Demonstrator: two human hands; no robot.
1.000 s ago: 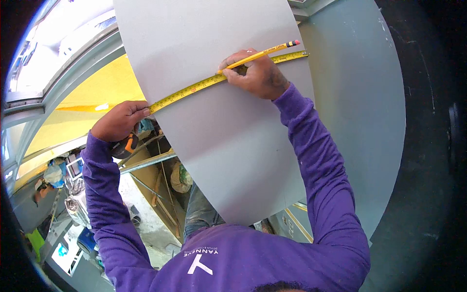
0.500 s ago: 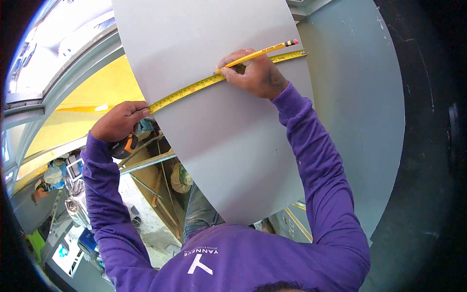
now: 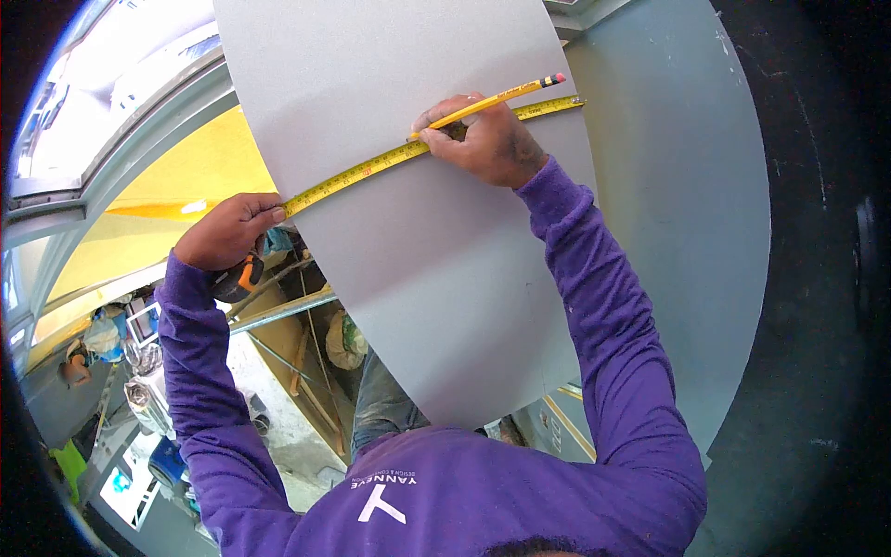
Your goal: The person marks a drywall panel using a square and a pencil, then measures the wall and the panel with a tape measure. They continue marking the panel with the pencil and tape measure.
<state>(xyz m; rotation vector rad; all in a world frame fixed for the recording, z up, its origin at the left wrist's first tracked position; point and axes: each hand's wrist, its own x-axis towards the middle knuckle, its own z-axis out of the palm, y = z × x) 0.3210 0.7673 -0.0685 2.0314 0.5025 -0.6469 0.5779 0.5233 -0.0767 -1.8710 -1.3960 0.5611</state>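
Stretched across a large light-grey board (image 3: 445, 278) is a yellow tape measure (image 3: 357, 173). My left hand (image 3: 228, 230) is closed on the tape at the board's left edge, thumb on the blade. Its black and orange case (image 3: 243, 278) hangs just below that hand. A yellow pencil (image 3: 506, 95) with a pink eraser is pinched in my right hand (image 3: 484, 144). The pencil's tip is at the tape's upper edge, near the middle of the board. The tape's metal end hook sits at the board's right edge.
A curved grey panel (image 3: 677, 213) lies to the right of the board. At the left runs a curved metal frame (image 3: 83, 209) with yellow sheeting (image 3: 186, 176) behind it. Below are metal bars (image 3: 283, 311), a wooden box-like structure, and assorted bags and items on the floor.
Almost nothing differs. The pencil's eraser end has shifted very slightly to the left and down, while both hands hold the same places.
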